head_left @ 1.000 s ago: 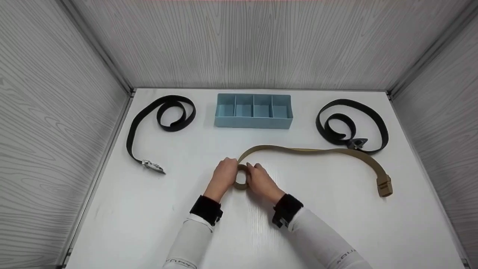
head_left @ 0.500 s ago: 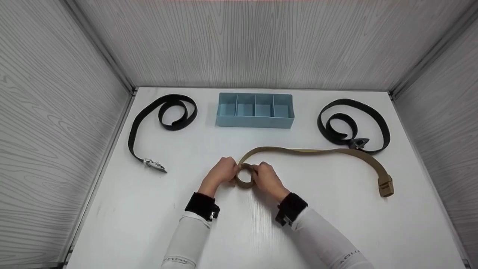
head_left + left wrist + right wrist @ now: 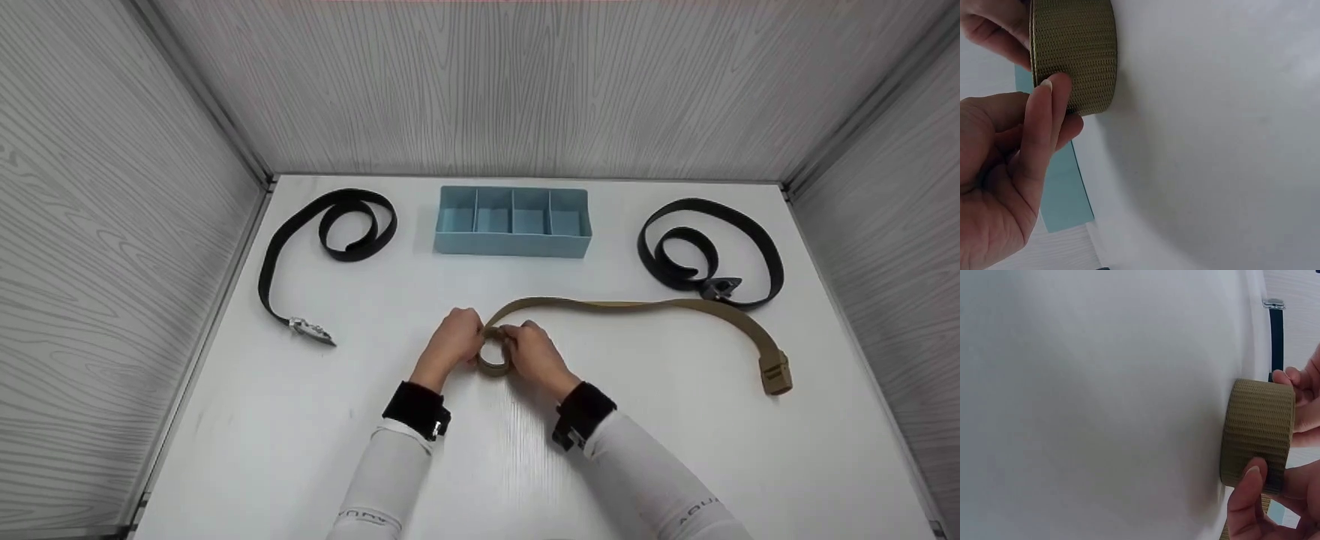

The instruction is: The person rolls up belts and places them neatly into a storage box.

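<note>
A tan woven webbing belt (image 3: pixel 630 305) lies on the white table with its near end wound into a small ring-shaped coil (image 3: pixel 493 370). From the coil the strap curves away to the right, ending at a tan buckle (image 3: pixel 775 375). My left hand (image 3: pixel 456 341) pinches the coil's left side; in the left wrist view its fingertips (image 3: pixel 1060 90) lie against the webbing. On the other side my right hand (image 3: pixel 538 356) pinches the coil between thumb and fingers, the thumb (image 3: pixel 1251 481) pressing its outer face in the right wrist view. The coil stands on its edge.
A light blue box (image 3: pixel 512 245) with several compartments stands at the back centre. One black belt (image 3: pixel 274 259), partly coiled with a silver buckle (image 3: pixel 311 331), lies at the left. Another black belt (image 3: pixel 763 247) lies looped at the back right. Wood-grain walls surround the table.
The left hand has shifted slightly left and then back against the coil. The right hand has moved a little to the right. The belt's buckle end and the other things stay in place.
</note>
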`<action>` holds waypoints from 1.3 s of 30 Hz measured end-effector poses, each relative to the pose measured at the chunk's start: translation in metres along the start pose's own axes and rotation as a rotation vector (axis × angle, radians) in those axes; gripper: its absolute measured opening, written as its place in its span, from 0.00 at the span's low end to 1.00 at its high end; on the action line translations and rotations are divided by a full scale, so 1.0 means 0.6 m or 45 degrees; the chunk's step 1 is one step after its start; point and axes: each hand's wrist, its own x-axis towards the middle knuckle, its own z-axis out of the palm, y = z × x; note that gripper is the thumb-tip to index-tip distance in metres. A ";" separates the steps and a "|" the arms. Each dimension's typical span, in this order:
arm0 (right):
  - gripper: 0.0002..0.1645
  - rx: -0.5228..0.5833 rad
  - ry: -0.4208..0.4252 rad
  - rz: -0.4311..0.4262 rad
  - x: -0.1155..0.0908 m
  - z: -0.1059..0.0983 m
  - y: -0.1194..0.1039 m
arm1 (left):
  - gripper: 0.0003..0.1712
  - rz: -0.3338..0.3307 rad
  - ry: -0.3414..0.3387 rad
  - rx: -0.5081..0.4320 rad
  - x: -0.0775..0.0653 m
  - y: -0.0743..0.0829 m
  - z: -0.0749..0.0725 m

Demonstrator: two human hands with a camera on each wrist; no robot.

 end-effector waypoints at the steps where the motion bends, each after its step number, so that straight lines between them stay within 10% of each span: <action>1: 0.14 0.024 0.008 0.028 -0.001 0.000 0.000 | 0.10 0.005 0.020 0.029 0.001 0.002 0.002; 7: 0.12 0.118 0.053 0.178 -0.013 0.001 0.001 | 0.08 -0.015 0.097 0.028 0.001 0.006 0.013; 17: 0.14 0.050 0.008 0.018 -0.016 0.003 0.000 | 0.09 0.156 0.118 0.286 0.000 0.003 0.024; 25: 0.13 0.180 0.011 0.172 -0.024 -0.003 0.004 | 0.08 0.196 0.217 0.377 0.002 0.008 0.032; 39: 0.14 0.102 0.043 0.108 -0.016 -0.004 0.006 | 0.10 0.123 0.169 0.448 0.005 0.025 0.031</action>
